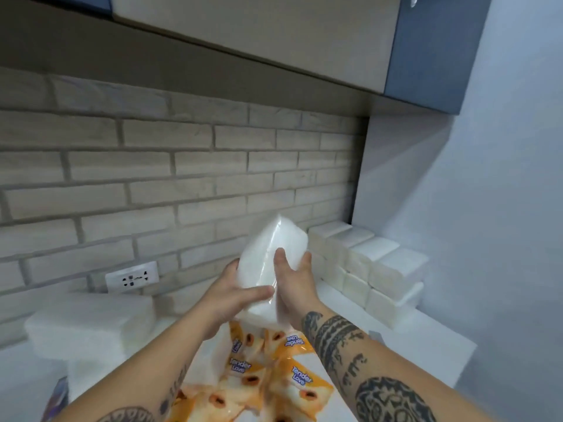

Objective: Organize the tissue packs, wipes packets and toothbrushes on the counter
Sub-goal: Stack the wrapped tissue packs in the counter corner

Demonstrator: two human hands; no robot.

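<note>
Overhead, pale upper cabinets (274, 35) with a blue end panel (432, 50) hang over a white table (432, 348) that runs into the corner of a plain, bluish-white wall (502, 208). Behind the table is a backsplash of light grey bricks (182, 166) with a white power socket (132, 277) set low in it. In the right corner, white tissue packs stand in a neat two-tier row (374, 269) against the side wall. At the left lies a looser heap of white packs (88, 324). Orange wipes packets (274, 379) lie scattered on the near part of the table, between the tattooed forearms. Both hands hold one clear-wrapped white tissue pack (268, 248) up in the air above the wipes, tilted, in front of the bricks and just left of the row. The left hand (231, 295) grips its lower left side, thumb across the front. The right hand (297, 287) clasps the right edge, its fingers (306, 258) curled round it. A purple object (58, 397) at the lower left is too blurred to name.
</note>
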